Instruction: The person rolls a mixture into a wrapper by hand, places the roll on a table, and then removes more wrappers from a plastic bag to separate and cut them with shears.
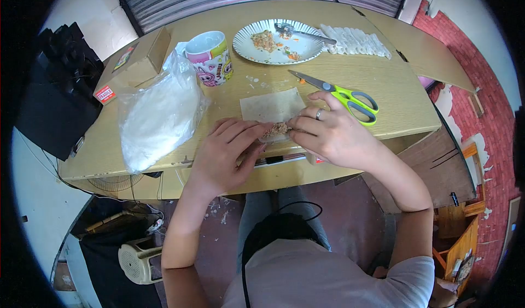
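Note:
A pale square wrapper (272, 104) lies on the wooden table near its front edge, with a short line of brownish filling (278, 129) along its near side. My left hand (232, 147) presses its closed fingers against the left end of the filling. At the right end, my right hand (327, 128), with a ring on one finger, pinches the wrapper and filling. Green-handled scissors (350, 97) lie just beyond my right hand, blades pointing left. Farther back, a white plate (257, 56) holds some filling and a spoon (306, 32). Several white rolls (358, 41) lie in a row beside it.
Left of the wrapper are a plastic bag (158, 116) with white contents, a patterned mug (210, 59) and a cardboard box (134, 59). A dark object (65, 89) stands at the far left. The table's front edge (240, 186) runs under my wrists.

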A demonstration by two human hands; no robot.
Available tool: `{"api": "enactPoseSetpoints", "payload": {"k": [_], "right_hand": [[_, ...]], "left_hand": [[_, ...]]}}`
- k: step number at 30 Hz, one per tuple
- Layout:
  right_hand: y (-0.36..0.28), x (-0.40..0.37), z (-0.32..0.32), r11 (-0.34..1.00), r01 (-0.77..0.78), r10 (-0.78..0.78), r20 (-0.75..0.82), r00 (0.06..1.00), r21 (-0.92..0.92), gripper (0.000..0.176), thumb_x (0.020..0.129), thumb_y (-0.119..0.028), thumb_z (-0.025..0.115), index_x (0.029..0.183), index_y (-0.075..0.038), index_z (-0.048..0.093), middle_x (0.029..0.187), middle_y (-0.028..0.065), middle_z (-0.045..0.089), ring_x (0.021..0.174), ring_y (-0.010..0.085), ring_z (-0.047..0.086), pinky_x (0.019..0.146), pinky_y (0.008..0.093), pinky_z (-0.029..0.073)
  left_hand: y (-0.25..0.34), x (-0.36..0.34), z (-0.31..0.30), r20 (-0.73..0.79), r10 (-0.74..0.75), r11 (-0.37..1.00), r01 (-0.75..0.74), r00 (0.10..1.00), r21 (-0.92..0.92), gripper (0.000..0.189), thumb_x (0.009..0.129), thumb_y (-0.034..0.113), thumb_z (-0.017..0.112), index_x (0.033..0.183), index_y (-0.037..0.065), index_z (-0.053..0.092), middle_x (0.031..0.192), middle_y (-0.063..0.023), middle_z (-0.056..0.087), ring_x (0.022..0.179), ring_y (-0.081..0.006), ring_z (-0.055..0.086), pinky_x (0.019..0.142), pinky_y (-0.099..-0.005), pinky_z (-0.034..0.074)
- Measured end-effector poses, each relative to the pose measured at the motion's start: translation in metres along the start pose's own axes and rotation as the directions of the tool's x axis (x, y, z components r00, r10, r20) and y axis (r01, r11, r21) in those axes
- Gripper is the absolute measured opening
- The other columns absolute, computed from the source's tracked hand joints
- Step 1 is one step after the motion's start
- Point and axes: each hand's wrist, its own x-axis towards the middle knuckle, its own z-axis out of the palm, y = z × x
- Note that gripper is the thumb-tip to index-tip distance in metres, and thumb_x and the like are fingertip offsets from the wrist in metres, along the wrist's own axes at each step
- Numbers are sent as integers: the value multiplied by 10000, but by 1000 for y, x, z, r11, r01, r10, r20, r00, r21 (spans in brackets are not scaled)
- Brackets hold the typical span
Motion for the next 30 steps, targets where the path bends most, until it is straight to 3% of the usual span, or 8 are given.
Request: {"api": "enactPoseSetpoints", "payload": {"k": [4, 10, 12, 18, 21, 26, 28, 30], "right_hand": [[-2, 2, 12, 999, 7, -13, -136, 991, -42, 168, 738, -208, 674, 883, -122, 672, 916, -5, 612, 960, 160, 628, 1025, 462, 405], [5, 3, 20, 980, -94, 123, -163, 979, 175, 132, 798, -203, 700, 887, -111, 668, 910, 12, 627, 938, 173, 641, 1017, 455, 398], [9, 5, 22, 920, -223, 269, -106, 957, 322, 105, 827, -150, 714, 886, -93, 650, 919, 24, 677, 903, 195, 655, 1023, 416, 394], [23, 9, 24, 796, -275, 325, 2, 946, 539, 98, 847, -120, 721, 884, -65, 649, 869, 49, 684, 872, 233, 667, 992, 401, 408], [25, 7, 28, 781, -229, 335, -80, 939, 580, 141, 866, -184, 713, 936, -68, 674, 831, 86, 678, 859, 285, 665, 927, 394, 414], [23, 5, 22, 834, -183, 285, -123, 951, 521, 178, 833, -147, 783, 985, -66, 738, 922, 70, 741, 888, 242, 677, 942, 393, 431], [24, 4, 23, 865, -135, 236, -154, 959, 484, 187, 828, -161, 794, 988, -72, 754, 934, 75, 746, 884, 249, 678, 944, 392, 429], [23, 5, 27, 862, -176, 285, -169, 943, 475, 149, 838, -143, 794, 953, -52, 766, 917, 80, 739, 834, 230, 669, 857, 349, 466]], "left_hand": [[-1, -1, 1, 10, -25, 1000, 25, 1000, 1, 355, 795, 70, 753, 1140, 67, 666, 1126, -106, 688, 1030, -346, 634, 930, -433, 492], [-1, 3, 2, -1, 8, 1000, -7, 1000, 16, 274, 807, 113, 760, 1054, 83, 644, 1112, -85, 677, 1021, -321, 635, 924, -434, 481], [0, 5, 4, -6, 7, 1000, -7, 1000, 20, 251, 825, 137, 752, 1046, 101, 638, 1088, -67, 670, 1006, -299, 638, 922, -436, 474], [-2, 8, 10, -67, -74, 995, 78, 995, 63, 150, 843, 141, 736, 955, 102, 645, 1020, -57, 685, 983, -298, 630, 910, -422, 459], [-4, 11, 11, -86, -115, 992, 119, 990, 36, 99, 854, 136, 723, 919, 95, 661, 941, -62, 698, 955, -298, 637, 882, -426, 460], [-1, 20, 5, -26, -287, 951, 281, 958, -130, 95, 844, 115, 727, 897, 59, 671, 845, -78, 700, 849, -307, 650, 843, -428, 476], [-5, 21, 6, -35, -275, 953, 268, 961, -145, 100, 844, 105, 732, 904, 49, 675, 837, -83, 697, 830, -292, 653, 809, -411, 489], [-7, 23, 6, -44, -262, 955, 252, 964, -158, 104, 844, 94, 737, 911, 40, 679, 830, -89, 695, 812, -277, 655, 776, -395, 502]]}}
